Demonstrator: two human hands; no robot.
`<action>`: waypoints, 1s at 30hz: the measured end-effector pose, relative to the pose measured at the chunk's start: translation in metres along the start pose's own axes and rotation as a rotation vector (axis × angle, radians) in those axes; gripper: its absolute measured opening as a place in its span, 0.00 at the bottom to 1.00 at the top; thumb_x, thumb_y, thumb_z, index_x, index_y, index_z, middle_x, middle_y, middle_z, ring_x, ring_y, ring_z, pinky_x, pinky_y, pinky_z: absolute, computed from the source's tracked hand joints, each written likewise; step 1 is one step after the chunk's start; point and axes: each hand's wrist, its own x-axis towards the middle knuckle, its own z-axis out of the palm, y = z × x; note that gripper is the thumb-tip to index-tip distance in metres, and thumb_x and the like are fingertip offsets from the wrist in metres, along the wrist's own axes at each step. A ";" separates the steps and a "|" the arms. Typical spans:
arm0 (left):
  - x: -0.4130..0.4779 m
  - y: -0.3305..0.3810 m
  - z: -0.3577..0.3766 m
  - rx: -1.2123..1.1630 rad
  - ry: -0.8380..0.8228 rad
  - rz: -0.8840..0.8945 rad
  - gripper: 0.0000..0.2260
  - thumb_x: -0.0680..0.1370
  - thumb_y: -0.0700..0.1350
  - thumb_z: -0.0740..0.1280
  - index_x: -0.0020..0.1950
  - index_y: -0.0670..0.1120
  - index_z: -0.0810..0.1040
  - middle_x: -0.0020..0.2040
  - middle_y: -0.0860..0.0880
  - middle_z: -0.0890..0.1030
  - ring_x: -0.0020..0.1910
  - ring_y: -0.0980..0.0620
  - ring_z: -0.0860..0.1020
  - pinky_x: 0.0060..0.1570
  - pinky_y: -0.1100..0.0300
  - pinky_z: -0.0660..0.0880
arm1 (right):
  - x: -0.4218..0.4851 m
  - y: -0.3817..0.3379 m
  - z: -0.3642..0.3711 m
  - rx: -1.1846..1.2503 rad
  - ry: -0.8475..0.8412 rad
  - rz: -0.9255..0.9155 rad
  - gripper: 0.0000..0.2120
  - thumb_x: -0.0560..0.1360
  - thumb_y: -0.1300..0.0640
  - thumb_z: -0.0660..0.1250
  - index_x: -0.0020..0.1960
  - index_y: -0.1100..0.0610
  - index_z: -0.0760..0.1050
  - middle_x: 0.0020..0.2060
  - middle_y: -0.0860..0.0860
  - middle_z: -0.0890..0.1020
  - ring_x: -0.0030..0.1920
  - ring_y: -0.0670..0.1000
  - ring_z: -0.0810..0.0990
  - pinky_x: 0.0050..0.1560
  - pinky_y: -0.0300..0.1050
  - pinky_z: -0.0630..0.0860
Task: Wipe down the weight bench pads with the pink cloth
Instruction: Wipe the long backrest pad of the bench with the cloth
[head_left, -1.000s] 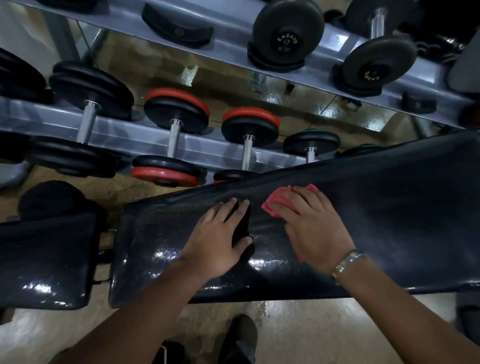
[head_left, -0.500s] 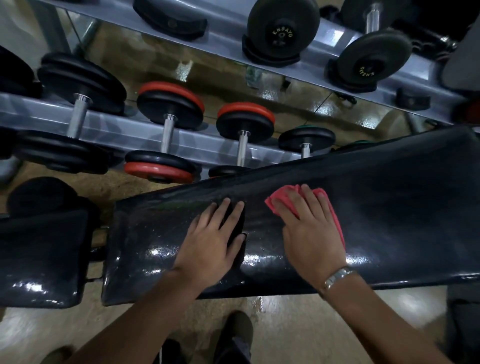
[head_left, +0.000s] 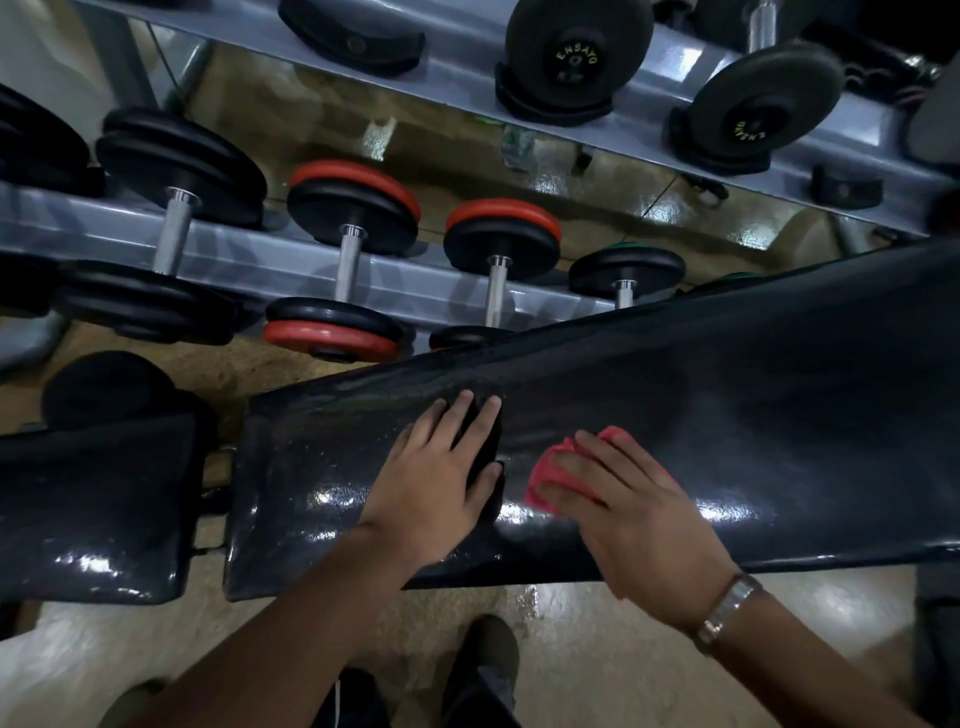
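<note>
Hands flat on the long bench pad (head_left: 753, 415), neither one gripping. Left hand (head_left: 436, 483): palm down near the pad's lower end, fingers straight and slightly spread, holding nothing; it probably serves as a brace, taking the person's weight and steadying the pad while the other hand works. Right hand (head_left: 634, 519): just beside the left, toward the pad's raised end, fingers extended over the pink cloth (head_left: 550, 465). The cloth is bunched and pressed between palm and vinyl rather than pinched, so that the whole palm can drive it across the surface; its folds show past the fingertips and at the thumb side. A wristwatch (head_left: 727, 608) sits on the right wrist. The pad slopes upward away from the hands, and most of its length lies beyond the cloth. Glossy highlights run along its near edge, but wiped and unwiped areas cannot be told apart. Seat pad (head_left: 93, 504): off the long pad's lower end, apart from it across a narrow gap, with no hand or cloth on it. Dumbbell rack (head_left: 260, 265): behind the long pad's far edge, carrying dumbbells (head_left: 348, 260) with black and red plates. Floor (head_left: 571, 649) and one shoe (head_left: 488, 654): below the pad's near edge, where the person stands to reach across.
</note>
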 end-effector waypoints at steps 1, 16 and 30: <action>0.000 0.000 0.001 0.000 0.005 -0.002 0.29 0.83 0.62 0.49 0.81 0.60 0.40 0.83 0.53 0.48 0.81 0.47 0.49 0.79 0.49 0.53 | 0.003 0.006 -0.001 0.009 0.021 0.056 0.22 0.74 0.59 0.60 0.65 0.46 0.78 0.65 0.48 0.78 0.71 0.57 0.73 0.76 0.60 0.63; -0.003 0.001 0.004 -0.027 0.037 0.000 0.29 0.83 0.61 0.50 0.81 0.60 0.42 0.83 0.53 0.50 0.81 0.47 0.50 0.79 0.48 0.54 | 0.002 -0.004 0.002 0.087 0.115 0.029 0.14 0.77 0.60 0.62 0.53 0.46 0.84 0.58 0.45 0.83 0.67 0.54 0.77 0.74 0.58 0.67; -0.001 -0.010 -0.003 -0.116 0.017 0.032 0.29 0.83 0.60 0.54 0.81 0.61 0.45 0.83 0.55 0.49 0.81 0.50 0.50 0.79 0.49 0.56 | -0.011 -0.031 0.023 0.115 0.056 -0.229 0.16 0.76 0.59 0.60 0.58 0.48 0.82 0.63 0.46 0.81 0.71 0.54 0.74 0.74 0.59 0.65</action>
